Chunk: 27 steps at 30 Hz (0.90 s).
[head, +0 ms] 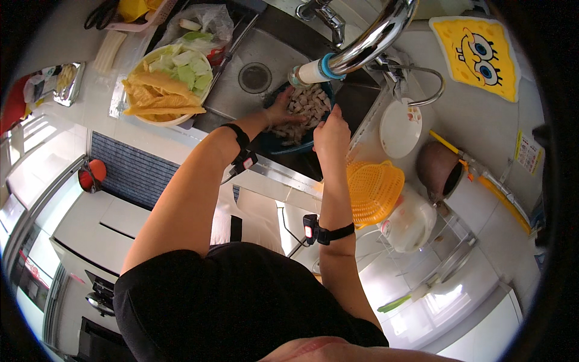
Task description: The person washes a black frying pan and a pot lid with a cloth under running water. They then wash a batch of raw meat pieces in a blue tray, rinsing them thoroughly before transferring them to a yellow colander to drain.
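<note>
In the sink (230, 90) a dark teal basin (277, 145) holds many pieces of pale, cut food (308, 106), perhaps meat. My left hand (284, 110) lies in the basin with its fingers spread against the pieces. On the right, my right hand (332, 131) grips the basin's rim. The chrome faucet (371, 43), with a white and blue filter (312, 72) on its spout, hangs over the basin's far side. Whether water runs from it, I cannot tell.
Left of the sink stands a bowl of yellow sheets and cut cabbage (165, 90), beside a plastic bag (215, 22). To the right are a white plate (401, 129), a yellow plastic basket (375, 192), a brown pot (436, 167) and a yellow cartoon-face cloth (479, 56).
</note>
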Available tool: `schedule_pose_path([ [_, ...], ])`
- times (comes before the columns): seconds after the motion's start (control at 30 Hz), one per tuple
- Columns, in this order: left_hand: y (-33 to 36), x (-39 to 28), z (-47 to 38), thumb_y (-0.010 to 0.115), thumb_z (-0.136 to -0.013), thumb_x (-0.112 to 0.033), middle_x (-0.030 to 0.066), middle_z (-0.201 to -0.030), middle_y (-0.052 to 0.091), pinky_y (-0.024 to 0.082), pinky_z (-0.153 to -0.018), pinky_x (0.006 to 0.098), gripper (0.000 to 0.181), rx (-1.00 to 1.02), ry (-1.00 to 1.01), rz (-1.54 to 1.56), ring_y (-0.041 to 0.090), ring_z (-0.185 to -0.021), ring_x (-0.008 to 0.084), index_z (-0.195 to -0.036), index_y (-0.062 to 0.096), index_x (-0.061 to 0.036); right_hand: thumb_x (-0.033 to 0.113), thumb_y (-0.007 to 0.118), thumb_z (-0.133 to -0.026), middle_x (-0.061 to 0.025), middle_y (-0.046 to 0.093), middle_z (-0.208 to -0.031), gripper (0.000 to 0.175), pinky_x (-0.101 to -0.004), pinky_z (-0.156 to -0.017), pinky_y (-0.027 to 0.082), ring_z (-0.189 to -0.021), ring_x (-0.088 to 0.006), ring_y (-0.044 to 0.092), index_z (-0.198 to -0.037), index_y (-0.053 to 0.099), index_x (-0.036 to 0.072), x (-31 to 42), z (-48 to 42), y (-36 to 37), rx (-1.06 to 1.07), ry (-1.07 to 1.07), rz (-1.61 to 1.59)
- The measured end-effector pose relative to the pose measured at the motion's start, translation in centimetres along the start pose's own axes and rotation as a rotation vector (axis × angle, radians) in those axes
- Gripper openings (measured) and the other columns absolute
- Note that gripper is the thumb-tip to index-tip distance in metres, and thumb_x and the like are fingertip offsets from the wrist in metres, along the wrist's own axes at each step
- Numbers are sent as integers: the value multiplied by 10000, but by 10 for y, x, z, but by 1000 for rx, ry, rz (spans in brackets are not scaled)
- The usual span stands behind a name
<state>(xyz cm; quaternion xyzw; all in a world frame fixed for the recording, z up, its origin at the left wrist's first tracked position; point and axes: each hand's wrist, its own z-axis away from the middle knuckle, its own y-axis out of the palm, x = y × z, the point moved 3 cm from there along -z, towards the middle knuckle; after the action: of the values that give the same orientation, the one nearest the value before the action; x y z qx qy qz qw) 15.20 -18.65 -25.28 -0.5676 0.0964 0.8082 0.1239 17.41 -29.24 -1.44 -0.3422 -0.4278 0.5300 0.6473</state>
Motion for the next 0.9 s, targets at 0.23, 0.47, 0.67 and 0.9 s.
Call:
schedule_pose_path([
  [0.23, 7, -20, -15, 846, -597, -549, 239, -1478, 168, 228, -1131, 478, 1252, -127, 133, 67, 183, -1391, 385, -1476, 92, -71, 30, 556, -830, -338, 539, -1192, 512, -436, -793, 549, -943, -403, 645, -1311, 408, -63, 34, 15, -45, -109, -75, 149],
  [0.47, 0, -64, -5, 883, -596, -455, 217, -1455, 203, 246, -1133, 455, 1198, -199, 175, 224, 286, -1353, 344, -1459, 141, -81, 29, 578, -801, -445, 433, -1238, 569, -407, -714, 577, -855, -439, 659, -1316, 366, -83, 51, 20, -59, -119, -133, 176],
  [0.67, 3, -65, -8, 882, -601, -449, 212, -1447, 215, 250, -1135, 436, 1201, -204, 148, 255, 287, -1350, 339, -1458, 127, -79, 53, 584, -825, -389, 487, -1230, 532, -410, -737, 573, -860, -413, 667, -1311, 396, -53, 62, 24, -64, -126, -106, 241],
  [0.9, 5, -53, -12, 870, -602, -491, 219, -1424, 241, 255, -1130, 432, 1179, -231, 157, 249, 292, -1343, 348, -1433, 147, -71, 78, 619, -834, -362, 501, -1245, 548, -412, -740, 576, -856, -405, 675, -1321, 390, -29, 70, 27, -66, -73, -69, 286],
])
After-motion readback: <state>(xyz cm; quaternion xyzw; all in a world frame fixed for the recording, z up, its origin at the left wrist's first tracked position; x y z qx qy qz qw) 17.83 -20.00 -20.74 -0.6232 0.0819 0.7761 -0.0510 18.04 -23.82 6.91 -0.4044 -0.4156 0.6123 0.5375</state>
